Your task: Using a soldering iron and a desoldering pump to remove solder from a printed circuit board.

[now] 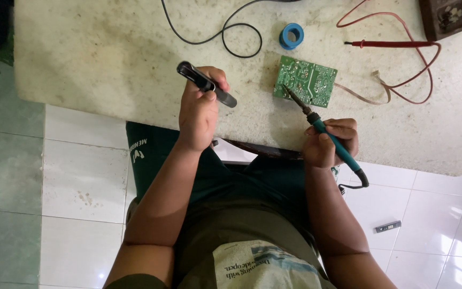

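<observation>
A green circuit board [306, 80] lies solder side up on the worn pale table [108, 53]. My right hand [330, 142] grips a teal-handled soldering iron [331, 138], and its dark tip rests on the board's near left edge. My left hand [199, 109] is raised over the table to the left of the board. It holds a black pen-shaped tool [205, 83] with a grey tip pointing right, clear of the board. Thin pale wires [367, 96] trail from the board's right side.
A blue roll [291, 36] and a looped black cable [231, 37] lie behind the board. A red probe [386, 44] with red leads runs to a dark box [447, 16] at the top right. A small black object [388, 226] lies on the white tiled floor.
</observation>
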